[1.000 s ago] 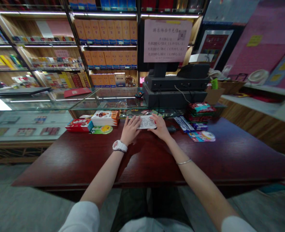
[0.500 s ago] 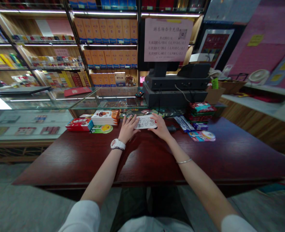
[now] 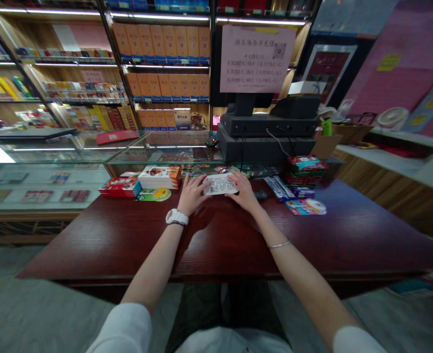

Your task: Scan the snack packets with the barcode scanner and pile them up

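1. Two open hands, the left hand (image 3: 192,195) and right hand (image 3: 244,192), rest their fingertips on opposite ends of one paper receipt (image 3: 220,184), which lies on the counter between them.
2. One watch (image 3: 176,217) on the left wrist; one bracelet (image 3: 278,244) on the right.
3. One red counter (image 3: 102,250) beneath; one white box (image 3: 159,177) and one stack of red boxes (image 3: 117,187) just left of the left hand.
4. Compared with the earlier frame, the left hand sits further left, and more of the receipt shows.

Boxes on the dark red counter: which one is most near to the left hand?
The white box with the orange top is nearest the left hand; the stacked red boxes lie farther left, beyond it.
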The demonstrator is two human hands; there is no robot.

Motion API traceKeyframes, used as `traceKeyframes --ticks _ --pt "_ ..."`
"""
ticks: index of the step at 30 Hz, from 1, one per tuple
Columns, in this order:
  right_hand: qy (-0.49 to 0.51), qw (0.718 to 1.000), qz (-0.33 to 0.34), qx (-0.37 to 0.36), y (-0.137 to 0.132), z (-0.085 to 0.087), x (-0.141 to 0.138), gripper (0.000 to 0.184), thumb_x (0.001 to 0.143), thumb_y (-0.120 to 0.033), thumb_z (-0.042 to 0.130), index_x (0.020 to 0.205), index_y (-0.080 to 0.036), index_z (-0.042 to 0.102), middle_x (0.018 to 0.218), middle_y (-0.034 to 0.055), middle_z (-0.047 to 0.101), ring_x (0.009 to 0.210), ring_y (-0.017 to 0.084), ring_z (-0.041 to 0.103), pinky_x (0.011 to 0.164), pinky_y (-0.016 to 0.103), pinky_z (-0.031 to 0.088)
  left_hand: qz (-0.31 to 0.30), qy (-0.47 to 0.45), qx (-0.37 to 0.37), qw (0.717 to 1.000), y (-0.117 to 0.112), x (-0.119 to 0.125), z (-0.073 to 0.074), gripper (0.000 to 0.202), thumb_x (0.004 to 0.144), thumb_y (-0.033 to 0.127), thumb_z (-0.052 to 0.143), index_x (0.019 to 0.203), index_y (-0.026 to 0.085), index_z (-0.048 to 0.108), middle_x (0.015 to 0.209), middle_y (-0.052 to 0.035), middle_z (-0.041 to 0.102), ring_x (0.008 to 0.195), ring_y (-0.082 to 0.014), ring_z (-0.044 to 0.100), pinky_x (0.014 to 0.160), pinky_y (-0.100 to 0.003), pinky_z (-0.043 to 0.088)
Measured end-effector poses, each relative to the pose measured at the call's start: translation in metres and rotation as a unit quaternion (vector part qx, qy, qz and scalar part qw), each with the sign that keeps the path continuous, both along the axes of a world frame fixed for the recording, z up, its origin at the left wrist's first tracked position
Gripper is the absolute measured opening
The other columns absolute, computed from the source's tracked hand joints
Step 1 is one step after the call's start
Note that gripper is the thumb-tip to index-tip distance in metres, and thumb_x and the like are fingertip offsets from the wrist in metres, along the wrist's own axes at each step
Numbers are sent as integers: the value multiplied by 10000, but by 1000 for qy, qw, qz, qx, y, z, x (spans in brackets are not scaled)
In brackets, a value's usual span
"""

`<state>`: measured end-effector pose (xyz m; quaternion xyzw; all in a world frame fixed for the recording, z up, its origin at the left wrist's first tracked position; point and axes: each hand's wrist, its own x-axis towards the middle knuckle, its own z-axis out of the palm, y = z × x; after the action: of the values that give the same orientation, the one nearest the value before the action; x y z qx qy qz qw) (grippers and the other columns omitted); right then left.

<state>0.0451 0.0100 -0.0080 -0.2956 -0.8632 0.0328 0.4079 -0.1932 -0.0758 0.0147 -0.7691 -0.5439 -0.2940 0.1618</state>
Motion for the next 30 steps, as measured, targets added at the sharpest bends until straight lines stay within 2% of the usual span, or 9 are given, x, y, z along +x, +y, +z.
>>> traceKeyframes --ticks 6,12,16,19,22,26,30 --pt "11 1000 -24 -8 -3 3 1 607 845 -324 632 1419 -268 440 1552 97 375 1449 274 317 1177 549 241 13 -40 39 998 4 -8 -4 415 809 376 720 1211 294 659 1442 -77 537 1203 -287 594 1219 -576 166" --pt "26 999 -29 -10 0 6 5 519 871 -312 592 1377 -261 488 1498 101 457 1403 264 395 1174 562 239 29 -100 53 993 6 -17 -7 354 812 371 710 1149 282 652 1436 -72 545 1261 -272 570 1223 -541 172" --pt "36 999 -27 -27 8 4 21 481 873 -363 603 1330 -233 529 1428 121 532 1358 279 456 1162 567 267 45 -140 51 988 8 -18 -7 332 807 365 711 1107 261 613 1418 -85 563 1280 -262 557 1214 -530 187" --pt "21 997 -2 -67 14 0 42 544 848 -409 642 1347 -232 516 1411 125 546 1334 287 485 1130 536 348 54 -157 41 985 10 -18 -9 311 795 355 720 1059 257 588 1405 -89 574 1280 -259 557 1205 -523 206" --pt "-18 994 6 -107 19 -4 62 626 806 -444 697 1366 -239 506 1422 127 537 1328 302 493 1125 534 362 62 -166 34 984 12 -19 -11 306 782 343 730 1032 258 575 1405 -88 574 1275 -265 560 1195 -522 221" --pt "-61 988 13 -141 24 -9 77 752 733 -425 779 1397 -227 487 1467 143 490 1368 311 448 1142 525 343 79 -171 33 982 14 -21 -14 306 768 323 747 1007 253 569 1414 -83 566 1264 -269 567 1182 -507 253" --pt "-112 980 -11 -163 25 -14 76 709 748 -387 768 1392 -260 502 1496 138 460 1393 334 412 1137 622 281 90 -171 41 980 13 -23 -16 297 766 326 754 983 244 569 1403 -89 575 1237 -276 583 1175 -510 264"
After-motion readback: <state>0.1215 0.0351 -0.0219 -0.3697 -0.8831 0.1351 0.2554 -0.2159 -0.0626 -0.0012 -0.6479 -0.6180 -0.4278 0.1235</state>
